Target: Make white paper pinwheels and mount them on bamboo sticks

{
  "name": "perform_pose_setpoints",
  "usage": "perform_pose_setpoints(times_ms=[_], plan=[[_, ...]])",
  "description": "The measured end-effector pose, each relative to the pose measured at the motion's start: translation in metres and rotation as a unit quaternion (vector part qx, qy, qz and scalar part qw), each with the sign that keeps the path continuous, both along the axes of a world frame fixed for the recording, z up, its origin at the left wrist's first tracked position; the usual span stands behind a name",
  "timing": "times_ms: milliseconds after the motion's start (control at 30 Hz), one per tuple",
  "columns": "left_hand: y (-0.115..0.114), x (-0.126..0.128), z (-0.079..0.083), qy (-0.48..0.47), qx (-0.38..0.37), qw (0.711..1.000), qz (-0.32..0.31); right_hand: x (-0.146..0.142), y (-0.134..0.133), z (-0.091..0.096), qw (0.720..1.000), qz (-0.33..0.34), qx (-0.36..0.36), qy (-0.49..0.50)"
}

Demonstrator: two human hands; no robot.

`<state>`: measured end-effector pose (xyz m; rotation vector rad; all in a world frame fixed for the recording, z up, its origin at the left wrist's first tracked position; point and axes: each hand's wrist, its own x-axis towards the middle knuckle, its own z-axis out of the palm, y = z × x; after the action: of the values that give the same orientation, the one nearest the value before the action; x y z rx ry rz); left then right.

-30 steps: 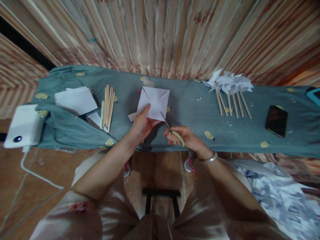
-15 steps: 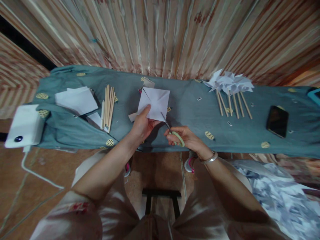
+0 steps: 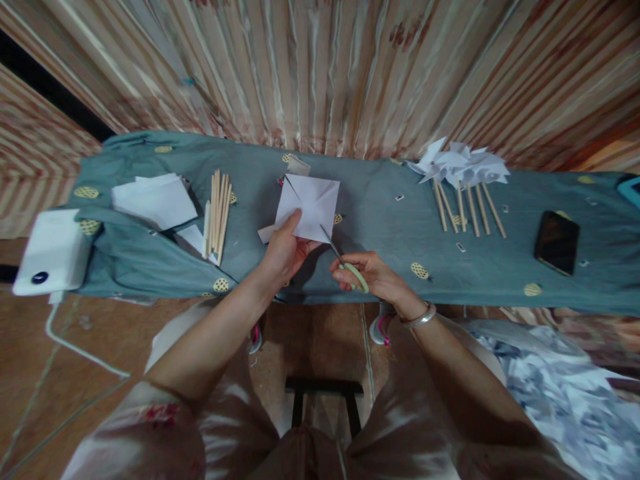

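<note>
My left hand [image 3: 285, 250] pinches the lower left edge of a creased white paper square [image 3: 310, 205], held up over the blue-grey cloth-covered table [image 3: 380, 220]. My right hand [image 3: 367, 275] is closed round the pale green handles of a pair of scissors [image 3: 345, 261]. The scissor blades point up-left and meet the paper's lower right edge.
A bundle of wooden sticks [image 3: 217, 213] and a stack of white sheets [image 3: 153, 200] lie to the left. Finished paper pinwheels on sticks [image 3: 463, 180] lie to the right, beside a black phone [image 3: 557, 243]. A white box [image 3: 53, 252] sits at the left end. Paper scraps [image 3: 565, 393] pile at lower right.
</note>
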<state>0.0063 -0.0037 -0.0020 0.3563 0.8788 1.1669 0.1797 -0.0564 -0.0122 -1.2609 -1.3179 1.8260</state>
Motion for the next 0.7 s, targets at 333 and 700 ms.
perform_pose_setpoints(times_ms=[333, 700], plan=[[0.0000, -0.0002, 0.0012, 0.003, -0.003, 1.000, 0.000, -0.0009, -0.0003, -0.0046, 1.000, -0.015, 0.010, 0.004], [-0.0034, 0.0023, 0.0038, 0.017, -0.004, 1.000, -0.012, -0.0012, -0.0002, 0.0011, 1.000, -0.001, 0.013, -0.011]])
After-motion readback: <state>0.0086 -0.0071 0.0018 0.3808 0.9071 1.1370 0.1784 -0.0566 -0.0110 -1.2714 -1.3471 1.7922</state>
